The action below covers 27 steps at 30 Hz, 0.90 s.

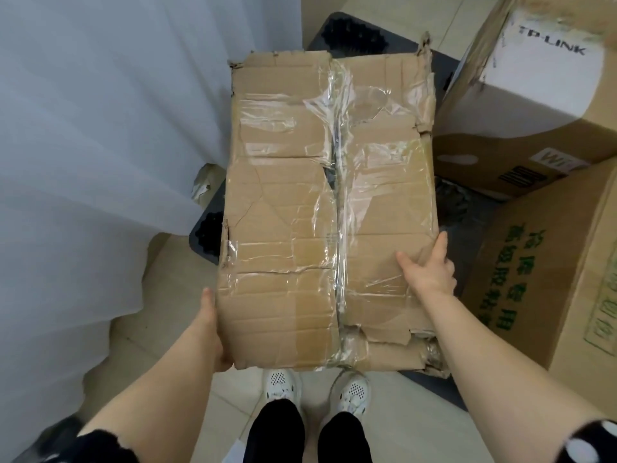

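Cardboard box [287,208], battered and criss-crossed with clear tape, filled the middle of the frame. Its long axis ran straight away from the person, from the shoes [280,385] at the bottom up toward the dark grey plastic stand [337,31] at the top. Its near end hung above the floor [167,279]. Whether the far end rested on the stand could not be told.

The left hand [213,329] gripped the left long edge close to the near corner, thumb lying up along the side and fingers hidden beneath. The right hand [430,265] held the opposite long edge farther up the frame, thumb spread on the top face and the other fingers wrapped over the side. So the grips were staggered: left nearer the body, right farther along.

A white curtain [100,128] hung just beside the box on the left. On the right stood a white-printed carton [534,78] and a carton with green print [551,279], close to the right hand. By my judgement the free path lay along the long axis, forward or back, since both sides were hemmed in.
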{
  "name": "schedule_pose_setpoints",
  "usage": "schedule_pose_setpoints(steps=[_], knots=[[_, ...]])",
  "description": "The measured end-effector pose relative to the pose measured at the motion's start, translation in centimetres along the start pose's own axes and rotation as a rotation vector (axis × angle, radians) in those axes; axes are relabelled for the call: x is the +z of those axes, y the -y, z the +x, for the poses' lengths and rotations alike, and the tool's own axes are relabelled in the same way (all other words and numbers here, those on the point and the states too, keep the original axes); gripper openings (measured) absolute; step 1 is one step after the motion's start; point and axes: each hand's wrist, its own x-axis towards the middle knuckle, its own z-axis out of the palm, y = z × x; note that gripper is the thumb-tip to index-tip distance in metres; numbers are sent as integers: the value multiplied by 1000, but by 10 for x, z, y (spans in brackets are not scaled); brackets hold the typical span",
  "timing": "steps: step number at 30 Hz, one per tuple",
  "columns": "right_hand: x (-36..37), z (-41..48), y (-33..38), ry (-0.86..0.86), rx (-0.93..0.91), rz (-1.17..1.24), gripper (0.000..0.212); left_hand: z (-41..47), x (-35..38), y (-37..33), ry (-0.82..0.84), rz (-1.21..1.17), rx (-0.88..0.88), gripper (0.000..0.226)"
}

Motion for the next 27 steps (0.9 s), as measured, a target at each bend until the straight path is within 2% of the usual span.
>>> schedule_pose_setpoints(steps=[3, 6, 9, 11, 14, 17, 20, 23, 25, 27], knots=[[-1, -1, 5, 42, -106, 123, 90, 10, -3, -25, -62, -61, 176, 92], [-2, 3, 22, 64, -280, 273, 89, -13, 16, -79, -84, -31, 438, 72], [6, -3, 42, 62, -360, 318, 86, -43, 43, -120, 54, -4, 538, 72], [19, -13, 42, 63, -261, 295, 79, -58, 52, -124, 124, 81, 553, 73], [37, -31, 33, 87, -27, 189, 60, -65, 47, -122, 119, 169, 555, 72], [42, -38, 33, 67, 31, 145, 54, -63, 40, -136, 92, 195, 534, 70], [44, -32, 37, 26, 96, 125, 44, -49, 45, -156, 18, 287, 591, 62], [53, -27, 37, -3, 190, 101, 46, -27, 53, -168, -29, 387, 627, 66], [62, -26, 39, -35, 269, 81, 49, -9, 49, -172, -51, 449, 563, 73], [69, -25, 42, -78, 346, 84, 50, 4, 47, -176, 7, 456, 505, 83]])
